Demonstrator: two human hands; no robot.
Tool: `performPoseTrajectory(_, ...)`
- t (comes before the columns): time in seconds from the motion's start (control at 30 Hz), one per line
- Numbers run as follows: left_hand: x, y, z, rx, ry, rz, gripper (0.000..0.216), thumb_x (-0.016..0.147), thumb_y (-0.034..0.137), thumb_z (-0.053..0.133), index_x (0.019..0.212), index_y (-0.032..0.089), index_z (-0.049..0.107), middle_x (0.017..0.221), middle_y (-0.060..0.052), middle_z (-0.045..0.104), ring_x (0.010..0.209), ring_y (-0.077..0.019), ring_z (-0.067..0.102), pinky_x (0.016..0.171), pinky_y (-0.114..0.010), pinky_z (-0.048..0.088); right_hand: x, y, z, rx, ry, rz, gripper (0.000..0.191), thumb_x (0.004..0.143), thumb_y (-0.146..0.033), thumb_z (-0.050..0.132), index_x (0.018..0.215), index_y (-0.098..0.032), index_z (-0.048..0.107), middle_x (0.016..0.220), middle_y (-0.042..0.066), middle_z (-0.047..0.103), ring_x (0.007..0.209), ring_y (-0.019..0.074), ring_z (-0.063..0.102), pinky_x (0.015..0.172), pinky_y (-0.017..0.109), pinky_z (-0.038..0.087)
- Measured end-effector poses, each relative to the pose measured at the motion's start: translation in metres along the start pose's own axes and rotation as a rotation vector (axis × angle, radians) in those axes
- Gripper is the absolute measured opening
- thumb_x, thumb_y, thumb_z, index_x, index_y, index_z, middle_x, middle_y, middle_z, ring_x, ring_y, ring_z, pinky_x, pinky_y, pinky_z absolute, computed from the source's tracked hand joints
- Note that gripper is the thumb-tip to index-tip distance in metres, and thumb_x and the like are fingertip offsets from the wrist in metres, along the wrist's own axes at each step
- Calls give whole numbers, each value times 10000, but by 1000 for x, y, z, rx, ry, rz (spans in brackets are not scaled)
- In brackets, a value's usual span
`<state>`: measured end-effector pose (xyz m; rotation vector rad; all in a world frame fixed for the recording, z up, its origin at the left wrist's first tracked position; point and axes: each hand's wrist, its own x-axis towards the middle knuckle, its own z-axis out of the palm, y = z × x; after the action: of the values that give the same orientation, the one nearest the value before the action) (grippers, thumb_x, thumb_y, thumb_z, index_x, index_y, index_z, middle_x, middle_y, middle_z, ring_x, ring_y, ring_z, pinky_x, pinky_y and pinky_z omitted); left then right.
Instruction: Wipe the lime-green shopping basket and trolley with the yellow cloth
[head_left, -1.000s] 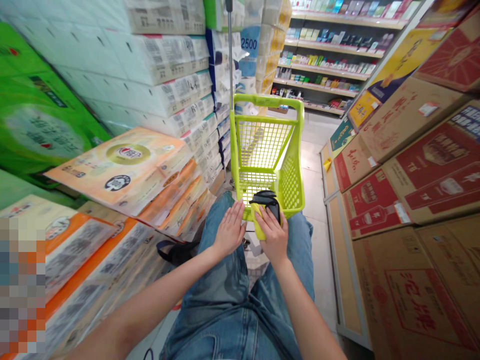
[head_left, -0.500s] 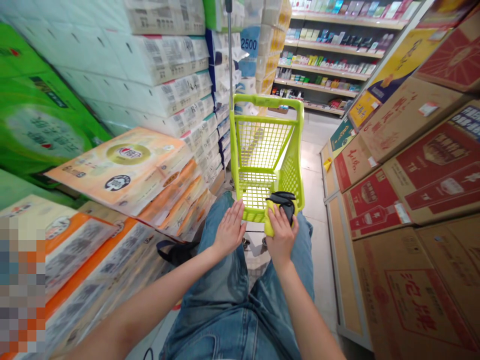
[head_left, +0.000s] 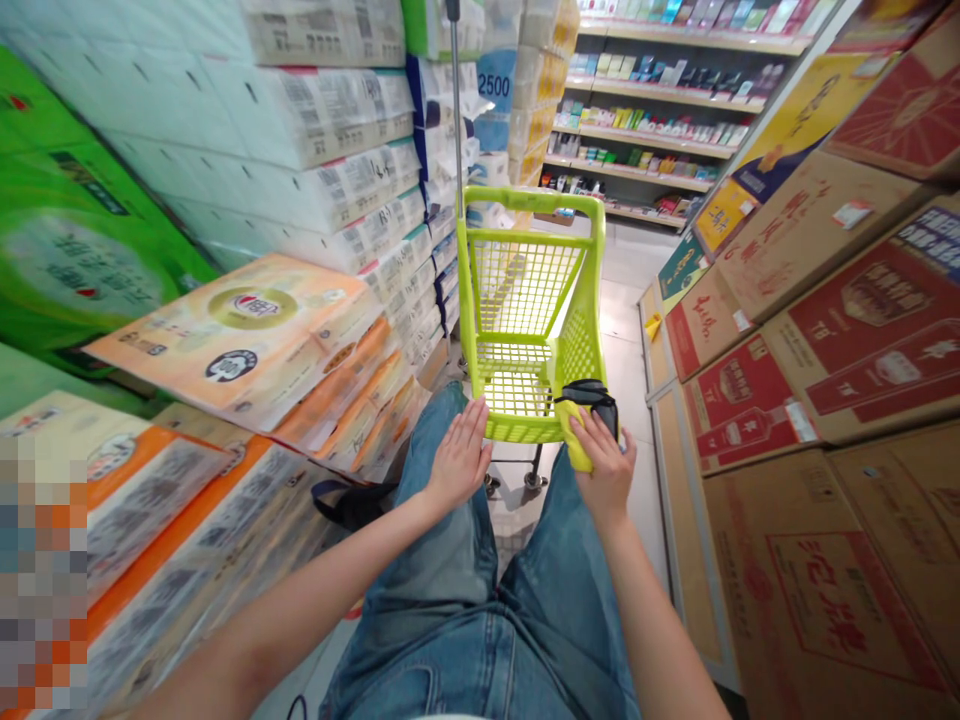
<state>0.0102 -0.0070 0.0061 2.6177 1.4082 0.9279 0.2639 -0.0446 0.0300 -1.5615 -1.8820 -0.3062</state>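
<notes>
A lime-green shopping cart with a mesh basket stands between my knees. My left hand lies flat over the near left corner of its rim, fingers stretched out, holding nothing. At the near right corner my right hand is closed over a soft yellow cloth. A black, strap-like piece is bunched with the cloth, beyond my fingers; its kind I cannot make out. The palm side of my right hand is hidden. Through the basket mesh the pale floor shows.
Wrapped tissue packs are stacked high on the left, with orange packs jutting nearer. Cardboard cartons line the right side. Stocked shelves stand ahead. A thin metal pole rises from the cart's left side.
My right hand has moved right with the yellow cloth and black piece, along the cart's near edge to its corner. My left hand has stayed in place.
</notes>
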Motion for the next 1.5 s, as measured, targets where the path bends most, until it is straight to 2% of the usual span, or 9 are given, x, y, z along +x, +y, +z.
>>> performPoseTrajectory(0.17, 0, 2, 3, -6, 8, -12, 679, 992, 233, 377, 1571, 145, 33, 1620, -136, 230, 1516, -236, 157, 1205, -456, 256, 0, 3, -1, -67, 60, 134, 579, 790, -59, 458, 1312, -281, 573, 1384, 46, 604, 1295, 225, 553, 1156, 482, 197)
performPoseTrajectory(0.4, -2, -1, -1, -24, -6, -4, 691, 983, 223, 368, 1572, 150, 14, 1620, -147, 222, 1518, -241, 151, 1202, -466, 256, 7, -100, 38, 65, 15, 72, 541, 832, -71, 468, 1336, -253, 546, 1408, 54, 582, 1335, 223, 509, 1175, 473, 159)
performPoseTrajectory(0.5, -2, -3, -3, -50, -26, 10, 706, 962, 209, 366, 1571, 140, 16, 1618, -160, 223, 1517, -250, 151, 1198, -472, 261, 13, -121, 46, 122, -22, 7, 510, 854, -103, 494, 1338, -256, 546, 1404, 42, 586, 1348, 218, 493, 1193, 454, 133)
performPoseTrajectory(0.7, -1, -1, -3, -21, -4, -4, 664, 995, 232, 357, 1572, 161, 37, 1616, -140, 240, 1515, -237, 165, 1199, -470, 267, 6, -69, 24, 126, -66, -105, 563, 841, -64, 468, 1353, -287, 537, 1388, 27, 602, 1330, 194, 517, 1207, 463, 108)
performPoseTrajectory(0.93, 0, 1, 2, -9, 1, -2, 678, 994, 233, 376, 1571, 146, 32, 1618, -139, 234, 1517, -239, 155, 1203, -465, 260, 0, 19, -4, 26, 56, 46, 460, 851, -91, 454, 1237, -275, 624, 1322, 40, 653, 1265, 215, 583, 1159, 474, 212)
performPoseTrajectory(1.03, 0, 1, 2, -12, 5, -11, 683, 995, 238, 378, 1571, 147, 23, 1619, -142, 229, 1517, -239, 153, 1201, -466, 263, 0, -2, 4, -3, 98, 103, 485, 841, -78, 454, 1260, -266, 610, 1339, 54, 639, 1274, 223, 574, 1147, 476, 221)
performPoseTrajectory(1.3, -2, -2, -3, -49, -27, 4, 710, 960, 206, 375, 1569, 135, 18, 1618, -166, 221, 1520, -250, 138, 1197, -479, 264, 16, -119, 46, 143, 3, 16, 485, 839, -91, 501, 1290, -251, 581, 1364, 36, 622, 1321, 202, 522, 1181, 444, 154)
performPoseTrajectory(1.4, -2, -3, -4, -50, -33, -1, 707, 957, 202, 369, 1569, 135, 22, 1613, -170, 232, 1518, -251, 149, 1195, -483, 267, 20, -117, 43, 172, -39, -33, 511, 837, -88, 503, 1314, -262, 563, 1376, 23, 613, 1331, 190, 510, 1196, 441, 127)
performPoseTrajectory(1.5, -1, -2, -3, -33, -19, -10, 674, 984, 223, 358, 1572, 160, 34, 1615, -147, 241, 1517, -240, 157, 1199, -479, 265, 11, -84, 29, 155, -72, -106, 556, 825, -63, 486, 1335, -275, 550, 1388, 20, 603, 1333, 188, 510, 1203, 449, 118)
